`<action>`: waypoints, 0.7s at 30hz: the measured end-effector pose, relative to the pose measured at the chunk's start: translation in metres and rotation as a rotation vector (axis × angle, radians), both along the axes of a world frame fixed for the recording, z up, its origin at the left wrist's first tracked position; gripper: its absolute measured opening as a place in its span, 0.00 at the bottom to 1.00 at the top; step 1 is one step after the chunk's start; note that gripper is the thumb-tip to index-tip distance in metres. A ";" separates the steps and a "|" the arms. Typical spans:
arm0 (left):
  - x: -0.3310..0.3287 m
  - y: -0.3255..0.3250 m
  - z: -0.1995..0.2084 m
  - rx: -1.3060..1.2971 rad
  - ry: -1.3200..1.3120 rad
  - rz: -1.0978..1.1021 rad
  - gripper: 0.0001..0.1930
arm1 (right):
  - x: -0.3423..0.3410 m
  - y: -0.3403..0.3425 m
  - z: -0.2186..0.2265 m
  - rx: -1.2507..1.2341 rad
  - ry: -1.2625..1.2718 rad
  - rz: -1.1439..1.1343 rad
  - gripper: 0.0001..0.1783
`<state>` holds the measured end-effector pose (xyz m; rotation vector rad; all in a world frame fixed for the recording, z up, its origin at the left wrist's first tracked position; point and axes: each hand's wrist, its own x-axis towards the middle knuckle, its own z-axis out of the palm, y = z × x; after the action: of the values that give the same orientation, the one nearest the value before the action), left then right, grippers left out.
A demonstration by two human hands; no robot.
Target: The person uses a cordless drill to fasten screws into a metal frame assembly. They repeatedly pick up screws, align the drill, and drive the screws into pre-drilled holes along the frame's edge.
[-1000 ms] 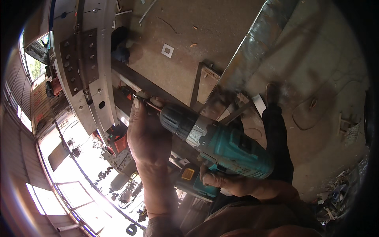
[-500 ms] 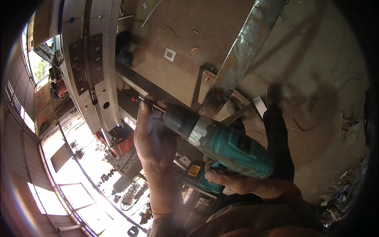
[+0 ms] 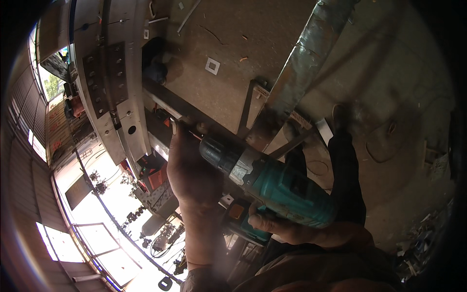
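My right hand [image 3: 275, 225] wraps the handle of a teal cordless drill [image 3: 292, 187], which lies across in front of me with its black chuck [image 3: 218, 155] pointing up and left. A thin drill bit [image 3: 196, 135] sticks out of the chuck. Just beyond the chuck, my left hand [image 3: 192, 168] is closed, its fingertips pinching around the bit. Shadow hides most of those fingers and the far end of the bit. The drill's battery base [image 3: 243, 216] hangs low beside my left wrist.
At left runs a long metal beam with a bolted hinge plate [image 3: 116, 73]. A shiny metal bar [image 3: 306, 58] slants away at upper right, above a dark frame [image 3: 248, 104]. A square washer-like plate [image 3: 212, 65] lies on the floor. Scrap [image 3: 418, 248] is heaped at lower right.
The picture has become darker. My left fingers have turned a little and sit closer around the bit. The drill has shifted very slightly; my right hand keeps its grip.
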<state>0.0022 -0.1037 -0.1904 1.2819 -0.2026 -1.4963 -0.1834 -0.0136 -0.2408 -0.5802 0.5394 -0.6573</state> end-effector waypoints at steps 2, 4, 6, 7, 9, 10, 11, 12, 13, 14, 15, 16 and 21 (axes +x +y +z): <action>-0.002 0.000 0.000 -0.014 0.076 0.020 0.14 | 0.000 -0.002 0.001 -0.031 0.006 -0.019 0.18; -0.001 -0.001 0.001 -0.028 0.095 0.018 0.14 | 0.001 -0.003 0.001 -0.042 0.022 -0.020 0.18; 0.002 -0.003 0.002 -0.035 0.047 0.004 0.15 | 0.005 -0.001 0.001 -0.026 0.063 0.006 0.20; 0.004 -0.004 0.003 -0.038 0.046 0.007 0.15 | 0.007 0.000 0.001 0.019 0.015 -0.017 0.21; 0.007 -0.008 0.006 -0.023 0.020 0.034 0.15 | 0.015 0.001 0.002 0.064 -0.026 -0.122 0.24; 0.008 -0.010 0.008 -0.017 0.006 0.025 0.15 | 0.019 0.000 0.002 0.129 -0.113 -0.081 0.25; 0.009 -0.013 0.010 -0.014 -0.007 0.017 0.15 | 0.025 -0.002 0.002 0.165 -0.198 -0.112 0.26; 0.009 -0.017 0.012 -0.004 -0.024 -0.016 0.15 | 0.029 -0.004 0.003 0.151 -0.274 -0.168 0.27; 0.008 -0.017 0.015 0.038 -0.103 0.055 0.15 | 0.032 -0.008 0.005 0.222 -0.268 -0.113 0.28; 0.007 -0.018 0.018 0.087 -0.185 0.103 0.14 | 0.034 -0.013 0.005 0.243 -0.251 -0.083 0.28; 0.006 -0.020 0.020 0.077 -0.237 0.093 0.14 | 0.037 -0.018 0.008 0.252 -0.240 -0.076 0.29; 0.008 -0.022 0.022 0.119 -0.228 0.148 0.14 | 0.038 -0.023 0.010 0.260 -0.229 -0.068 0.29; 0.042 -0.040 0.025 0.097 -0.155 0.102 0.16 | 0.055 -0.045 0.024 0.154 -0.107 -0.076 0.30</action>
<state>0.0445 -0.1441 -0.1653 1.4662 -0.1642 -1.3346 -0.1289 -0.0587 -0.2164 -0.3794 0.5090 -0.7080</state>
